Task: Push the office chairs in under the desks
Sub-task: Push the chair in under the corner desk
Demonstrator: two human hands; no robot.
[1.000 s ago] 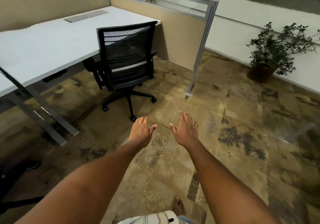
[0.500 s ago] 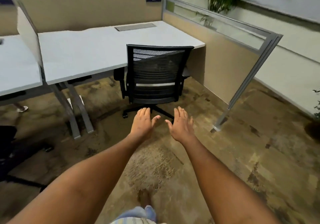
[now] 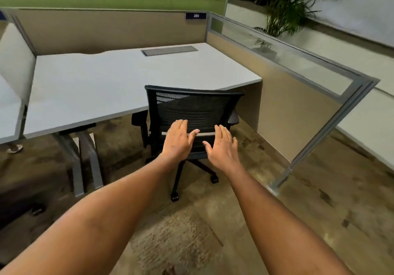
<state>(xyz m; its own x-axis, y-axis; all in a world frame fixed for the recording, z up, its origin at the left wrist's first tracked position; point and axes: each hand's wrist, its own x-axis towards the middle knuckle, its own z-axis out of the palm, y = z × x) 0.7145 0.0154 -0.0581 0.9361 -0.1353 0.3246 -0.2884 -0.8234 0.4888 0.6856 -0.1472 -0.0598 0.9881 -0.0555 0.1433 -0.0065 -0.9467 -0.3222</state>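
A black mesh-back office chair (image 3: 191, 106) on castors stands at the front edge of a white desk (image 3: 119, 83), its back towards me and its seat partly under the desktop. My left hand (image 3: 178, 141) and my right hand (image 3: 222, 147) are stretched out side by side, fingers apart and palms forward, in front of the lower part of the chair's back. Neither hand holds anything. Whether the palms touch the mesh I cannot tell.
A beige partition with a glass strip (image 3: 298, 95) closes the desk's right side, its metal post foot (image 3: 277, 186) on the carpet. Grey desk legs (image 3: 85, 164) stand left of the chair. A second desk (image 3: 8, 115) lies far left. A potted palm (image 3: 285, 6) stands behind the partition.
I have come closer to the chair and the view has swung left. Both hands, earlier low over the carpet, have risen in front of the chair's back.
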